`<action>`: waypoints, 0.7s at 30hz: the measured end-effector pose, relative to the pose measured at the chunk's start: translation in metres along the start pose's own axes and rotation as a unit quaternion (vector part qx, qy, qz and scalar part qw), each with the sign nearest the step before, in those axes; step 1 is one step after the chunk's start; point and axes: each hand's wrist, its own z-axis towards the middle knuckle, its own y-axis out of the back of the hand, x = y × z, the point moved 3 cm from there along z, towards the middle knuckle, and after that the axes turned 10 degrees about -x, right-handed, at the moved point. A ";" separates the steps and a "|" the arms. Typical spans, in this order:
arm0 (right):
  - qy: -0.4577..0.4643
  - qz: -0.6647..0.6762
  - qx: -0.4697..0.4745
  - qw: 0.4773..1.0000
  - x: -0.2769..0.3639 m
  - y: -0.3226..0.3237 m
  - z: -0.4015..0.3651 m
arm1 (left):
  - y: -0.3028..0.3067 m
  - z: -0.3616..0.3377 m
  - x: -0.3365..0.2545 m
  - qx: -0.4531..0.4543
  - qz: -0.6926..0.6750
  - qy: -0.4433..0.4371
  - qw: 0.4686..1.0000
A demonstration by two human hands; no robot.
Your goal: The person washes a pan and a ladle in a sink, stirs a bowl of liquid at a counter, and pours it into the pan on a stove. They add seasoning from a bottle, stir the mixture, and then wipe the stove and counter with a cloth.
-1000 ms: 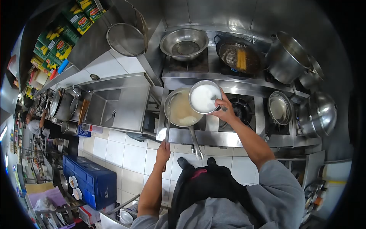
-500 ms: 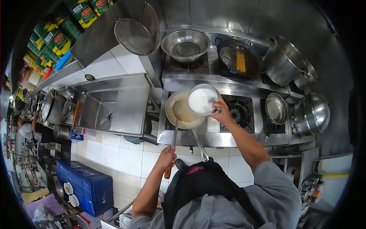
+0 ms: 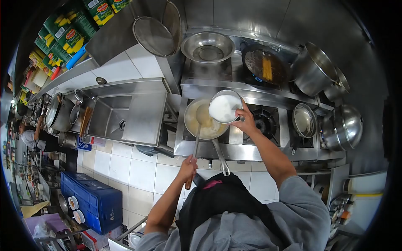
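Observation:
My left hand is closed round the wooden handle of a ladle, whose bowl sits in the pale, creamy contents of a long-handled pan. That pan rests on the stove's front left burner. In my right hand is a round metal bowl, gripped at its right rim with the thumb over the edge. White stuff fills much of this bowl, which is held tilted above the pan's right side. The bowl hides part of the pan.
Behind, a wide metal basin and a dark pan with yellow sticks in liquid stand on the stove. Tall pots and a small pan are to the right. A sink lies left; strainers hang above. Another person is far left.
The ladle's bowl has shifted within the pan, and the pan's contents look more yellow and frothy. My left hand has moved slightly right and up. The metal bowl remains over the pan.

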 end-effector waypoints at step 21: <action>0.000 -0.041 -0.003 0.999 -0.004 0.010 0.003 | 0.024 -0.067 -0.099 -0.033 0.223 -0.068 0.972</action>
